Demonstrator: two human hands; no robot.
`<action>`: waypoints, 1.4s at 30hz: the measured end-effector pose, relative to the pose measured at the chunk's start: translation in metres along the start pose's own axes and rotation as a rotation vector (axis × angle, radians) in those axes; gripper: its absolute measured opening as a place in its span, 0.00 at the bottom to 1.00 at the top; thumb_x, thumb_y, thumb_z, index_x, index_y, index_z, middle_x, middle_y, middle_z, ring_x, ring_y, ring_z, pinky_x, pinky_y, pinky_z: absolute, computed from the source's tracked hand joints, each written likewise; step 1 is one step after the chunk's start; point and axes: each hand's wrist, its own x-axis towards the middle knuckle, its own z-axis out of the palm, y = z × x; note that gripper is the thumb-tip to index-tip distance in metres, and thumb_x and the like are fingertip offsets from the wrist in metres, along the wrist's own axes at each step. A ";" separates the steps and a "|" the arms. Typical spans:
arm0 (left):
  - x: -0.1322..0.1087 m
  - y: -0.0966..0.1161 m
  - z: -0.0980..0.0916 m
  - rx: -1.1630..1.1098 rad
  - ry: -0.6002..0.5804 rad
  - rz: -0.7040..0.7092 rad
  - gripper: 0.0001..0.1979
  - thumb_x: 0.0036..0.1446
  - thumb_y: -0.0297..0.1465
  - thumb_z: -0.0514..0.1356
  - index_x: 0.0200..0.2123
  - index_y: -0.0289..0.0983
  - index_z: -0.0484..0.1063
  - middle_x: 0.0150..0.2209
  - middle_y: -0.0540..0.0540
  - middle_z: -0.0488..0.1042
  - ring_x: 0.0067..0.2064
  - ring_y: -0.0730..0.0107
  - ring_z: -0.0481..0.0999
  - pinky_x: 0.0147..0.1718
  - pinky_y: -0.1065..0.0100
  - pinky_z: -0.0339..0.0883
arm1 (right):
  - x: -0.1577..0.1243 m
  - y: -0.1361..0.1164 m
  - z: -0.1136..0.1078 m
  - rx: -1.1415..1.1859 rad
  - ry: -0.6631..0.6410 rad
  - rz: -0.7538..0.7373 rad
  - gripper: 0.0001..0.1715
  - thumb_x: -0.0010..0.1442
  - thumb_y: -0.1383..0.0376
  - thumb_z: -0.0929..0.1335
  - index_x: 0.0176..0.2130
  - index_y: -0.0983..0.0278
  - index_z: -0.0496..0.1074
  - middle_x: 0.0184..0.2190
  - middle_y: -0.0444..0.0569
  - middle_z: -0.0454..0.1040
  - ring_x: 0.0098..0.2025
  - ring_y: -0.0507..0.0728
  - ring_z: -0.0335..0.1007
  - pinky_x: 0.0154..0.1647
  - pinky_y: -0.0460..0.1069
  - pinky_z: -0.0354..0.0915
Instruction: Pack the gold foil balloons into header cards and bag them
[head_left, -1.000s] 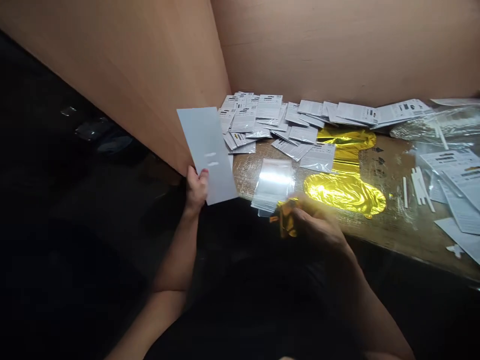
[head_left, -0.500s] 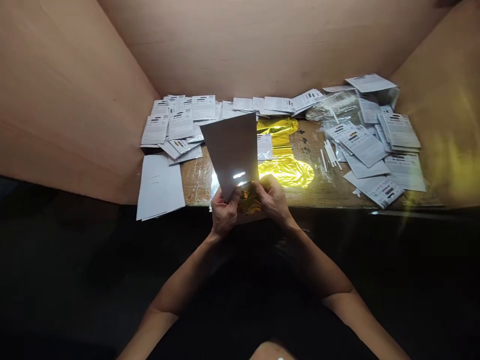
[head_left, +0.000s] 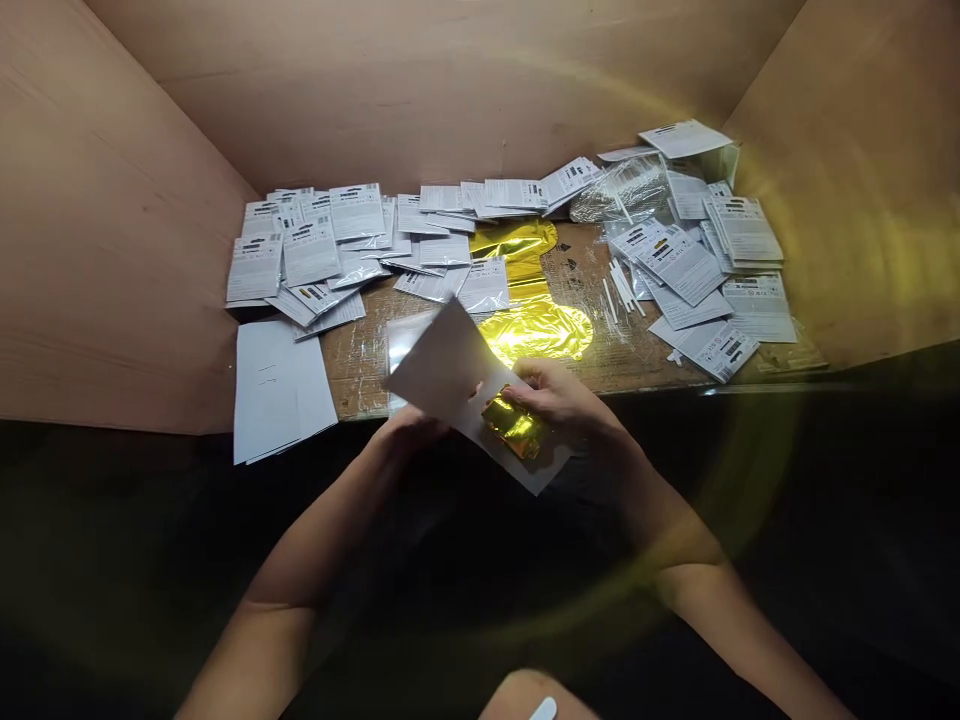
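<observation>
Folded gold foil, shiny, creased, lying on white card, card tilted at front of table. Right hand fingers closed on foil. Left hand seems to grip card; fingers mostly hidden from me.

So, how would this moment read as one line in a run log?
left hand: white card | right hand: folded gold foil | nearby: gold balloon, printed packets

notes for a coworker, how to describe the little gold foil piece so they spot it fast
In front of the taped cardboard tabletop, the left hand holds a white card. Under the right hand on it sits a small folded gold foil piece, unlike the long flat gold foil shape on the tabletop.
</observation>
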 end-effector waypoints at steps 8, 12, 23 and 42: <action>0.006 0.019 0.020 0.527 -0.127 -0.002 0.22 0.54 0.46 0.76 0.28 0.35 0.76 0.25 0.49 0.75 0.24 0.75 0.70 0.22 0.73 0.59 | -0.005 0.009 -0.012 0.184 -0.084 0.048 0.27 0.64 0.41 0.73 0.39 0.62 0.72 0.31 0.44 0.71 0.30 0.53 0.63 0.31 0.48 0.61; 0.023 0.014 0.032 0.454 0.094 0.256 0.23 0.52 0.48 0.77 0.34 0.34 0.79 0.30 0.47 0.80 0.29 0.70 0.77 0.27 0.71 0.70 | -0.001 0.026 0.004 -0.005 0.232 -0.108 0.28 0.66 0.40 0.70 0.35 0.62 0.72 0.29 0.45 0.69 0.32 0.55 0.62 0.33 0.49 0.60; 0.049 -0.011 0.026 0.011 0.301 0.304 0.27 0.47 0.41 0.79 0.46 0.35 0.79 0.43 0.40 0.86 0.45 0.51 0.87 0.48 0.52 0.83 | 0.050 0.039 -0.151 -0.920 0.973 0.395 0.18 0.71 0.63 0.68 0.51 0.76 0.76 0.48 0.74 0.80 0.54 0.70 0.76 0.54 0.58 0.65; 0.030 -0.016 0.006 -0.074 0.351 0.329 0.27 0.55 0.40 0.74 0.53 0.38 0.70 0.49 0.40 0.84 0.51 0.52 0.85 0.52 0.53 0.80 | 0.019 0.017 0.015 0.053 0.406 -0.154 0.25 0.64 0.46 0.72 0.28 0.60 0.66 0.25 0.41 0.59 0.28 0.52 0.54 0.30 0.49 0.54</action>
